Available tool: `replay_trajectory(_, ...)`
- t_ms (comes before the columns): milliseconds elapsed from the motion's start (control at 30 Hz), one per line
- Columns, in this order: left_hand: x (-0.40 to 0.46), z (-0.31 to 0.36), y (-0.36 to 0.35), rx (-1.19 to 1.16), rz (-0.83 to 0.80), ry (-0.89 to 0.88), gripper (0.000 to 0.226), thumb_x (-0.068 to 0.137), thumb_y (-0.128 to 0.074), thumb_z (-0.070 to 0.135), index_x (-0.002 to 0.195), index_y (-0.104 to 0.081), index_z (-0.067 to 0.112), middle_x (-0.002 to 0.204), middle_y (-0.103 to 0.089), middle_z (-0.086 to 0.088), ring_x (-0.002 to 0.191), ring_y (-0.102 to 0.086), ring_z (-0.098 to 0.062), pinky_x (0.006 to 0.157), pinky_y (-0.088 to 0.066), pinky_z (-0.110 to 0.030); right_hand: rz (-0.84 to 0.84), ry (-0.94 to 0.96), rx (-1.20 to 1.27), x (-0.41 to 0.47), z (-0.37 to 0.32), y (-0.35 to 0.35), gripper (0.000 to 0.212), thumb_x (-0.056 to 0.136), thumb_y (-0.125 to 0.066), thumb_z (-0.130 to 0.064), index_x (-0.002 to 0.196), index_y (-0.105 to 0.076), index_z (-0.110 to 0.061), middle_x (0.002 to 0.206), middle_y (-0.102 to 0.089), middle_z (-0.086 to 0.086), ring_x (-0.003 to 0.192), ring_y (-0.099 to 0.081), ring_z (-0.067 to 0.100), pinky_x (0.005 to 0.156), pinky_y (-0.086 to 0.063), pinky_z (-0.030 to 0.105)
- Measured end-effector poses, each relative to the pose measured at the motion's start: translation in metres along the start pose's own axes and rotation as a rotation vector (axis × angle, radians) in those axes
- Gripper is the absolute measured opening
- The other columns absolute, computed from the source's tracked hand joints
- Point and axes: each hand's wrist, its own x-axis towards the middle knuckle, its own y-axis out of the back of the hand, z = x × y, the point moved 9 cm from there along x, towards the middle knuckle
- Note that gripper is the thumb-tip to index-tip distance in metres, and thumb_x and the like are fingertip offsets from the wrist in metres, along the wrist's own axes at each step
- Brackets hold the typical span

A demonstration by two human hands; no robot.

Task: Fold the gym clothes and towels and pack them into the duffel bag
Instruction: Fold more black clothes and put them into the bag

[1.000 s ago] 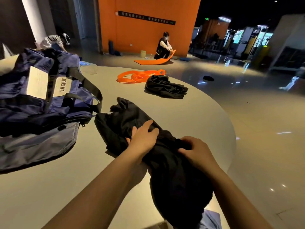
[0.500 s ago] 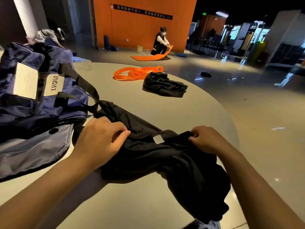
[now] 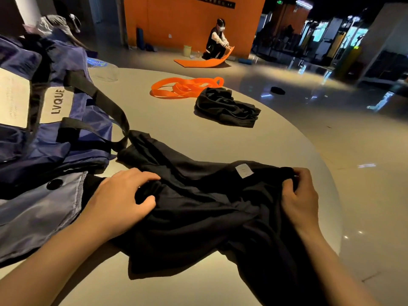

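Stretching left-to-right across the lower centre of the frame, the black garment (image 3: 198, 208) is pinched at either end by left hand (image 3: 123, 199) and right hand (image 3: 300, 195), the duffel bag (image 3: 55, 129) nearer the left.

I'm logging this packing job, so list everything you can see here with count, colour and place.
duffel bag: one, navy, black straps, table left
black garment: one, spread at near edge, partly hanging off
crumpled garment: one, black, far side of table
resistance band: one, orange, behind crumpled garment
table: one, grey, round
mat: one, orange, floor by wall
seated person: one, at mat
left hand: grips black garment
right hand: grips black garment
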Motion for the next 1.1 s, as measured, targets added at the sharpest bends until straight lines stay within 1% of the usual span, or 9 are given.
replay_trajectory(100, -0.002, 0.002, 0.002, 0.008, 0.042, -0.007, 0.058, 0.069, -0.034, 0.056, 0.11, -0.065, 0.029, 0.083, -0.051, 0.017, 0.081, -0.05, -0.01, 0.076, -0.043, -0.035, -0.018, -0.052, 0.022, 0.006, 0.006, -0.004, 0.011, 0.096, -0.043, -0.012, 0.104, -0.049, -0.017, 0.09, -0.056, -0.004, 0.073, -0.051, 0.005, 0.069, -0.034, 0.028)
replay_trajectory(267, -0.004, 0.009, 0.01, -0.078, 0.13, -0.056, 0.049, 0.081, -0.042, 0.056, 0.11, -0.066, 0.026, 0.101, -0.058, 0.01, 0.096, -0.055, -0.015, 0.085, -0.046, -0.041, -0.031, -0.047, 0.041, 0.006, 0.009, -0.004, 0.01, 0.096, -0.046, -0.014, 0.104, -0.052, -0.017, 0.084, -0.056, -0.015, 0.073, -0.053, 0.001, 0.064, -0.041, 0.023)
replay_trajectory(400, 0.012, 0.041, 0.023, -0.082, 0.197, -0.178, 0.038, 0.086, -0.046, 0.048, 0.104, -0.069, 0.024, 0.101, -0.066, 0.009, 0.093, -0.062, -0.014, 0.083, -0.048, -0.038, -0.073, -0.041, 0.008, 0.006, 0.007, -0.01, 0.01, 0.094, -0.051, -0.018, 0.102, -0.056, -0.017, 0.083, -0.059, -0.013, 0.076, -0.055, 0.002, 0.064, -0.041, 0.026)
replay_trajectory(467, 0.033, 0.063, 0.012, 0.057, 0.127, -0.326, 0.028, 0.085, -0.054, 0.036, 0.103, -0.071, 0.023, 0.1, -0.069, 0.006, 0.09, -0.066, -0.018, 0.08, -0.048, -0.039, -0.09, -0.038, -0.007, 0.006, 0.005, -0.013, 0.01, 0.094, -0.051, -0.02, 0.101, -0.057, -0.017, 0.083, -0.06, -0.013, 0.076, -0.055, 0.001, 0.063, -0.041, 0.02)
replay_trajectory(533, 0.057, 0.077, -0.016, 0.196, -0.04, -0.424, 0.031, 0.082, -0.063, 0.019, 0.112, -0.068, 0.026, 0.114, -0.066, 0.006, 0.105, -0.062, -0.021, 0.092, -0.042, -0.041, -0.105, -0.046, -0.03, 0.005, 0.005, -0.015, 0.011, 0.094, -0.051, -0.021, 0.102, -0.058, -0.017, 0.082, -0.06, -0.012, 0.075, -0.055, 0.005, 0.063, -0.041, 0.023)
replay_trajectory(600, 0.075, 0.069, -0.045, 0.227, -0.202, -0.332, 0.04, 0.087, -0.06, 0.016, 0.123, -0.061, 0.033, 0.128, -0.057, 0.013, 0.12, -0.051, -0.013, 0.105, -0.031, -0.033, -0.115, -0.053, -0.065, 0.004, 0.007, -0.015, 0.014, 0.095, -0.05, -0.022, 0.105, -0.058, -0.016, 0.081, -0.059, -0.01, 0.077, -0.057, 0.014, 0.067, -0.039, 0.028)
replay_trajectory(800, 0.086, 0.048, -0.043, 0.015, -0.125, -0.237, 0.019, 0.088, -0.064, 0.022, 0.102, -0.072, 0.031, 0.108, -0.068, 0.013, 0.107, -0.061, -0.012, 0.101, -0.039, -0.031, -0.16, 0.004, -0.196, 0.003, 0.004, -0.023, 0.011, 0.095, -0.049, -0.024, 0.102, -0.055, -0.02, 0.083, -0.061, -0.005, 0.078, -0.057, 0.018, 0.064, -0.039, 0.029)
replay_trajectory(933, 0.083, 0.043, -0.05, -0.012, -0.216, -0.235, 0.024, 0.087, -0.061, 0.026, 0.11, -0.068, 0.034, 0.116, -0.063, 0.018, 0.111, -0.056, -0.005, 0.105, -0.037, -0.032, -0.164, -0.002, -0.16, 0.001, 0.003, -0.022, 0.015, 0.093, -0.051, -0.024, 0.104, -0.06, -0.017, 0.091, -0.065, -0.002, 0.083, -0.059, 0.018, 0.068, -0.04, 0.028)
replay_trajectory(1100, 0.081, 0.044, -0.052, -0.086, -0.28, -0.223, 0.031, 0.073, -0.044, 0.047, 0.095, -0.066, 0.043, 0.107, -0.059, 0.027, 0.106, -0.055, 0.0, 0.104, -0.039, -0.037, -0.163, -0.018, -0.159, 0.001, 0.005, -0.021, 0.015, 0.093, -0.053, -0.024, 0.102, -0.061, -0.017, 0.091, -0.066, 0.0, 0.084, -0.059, 0.02, 0.069, -0.04, 0.029)
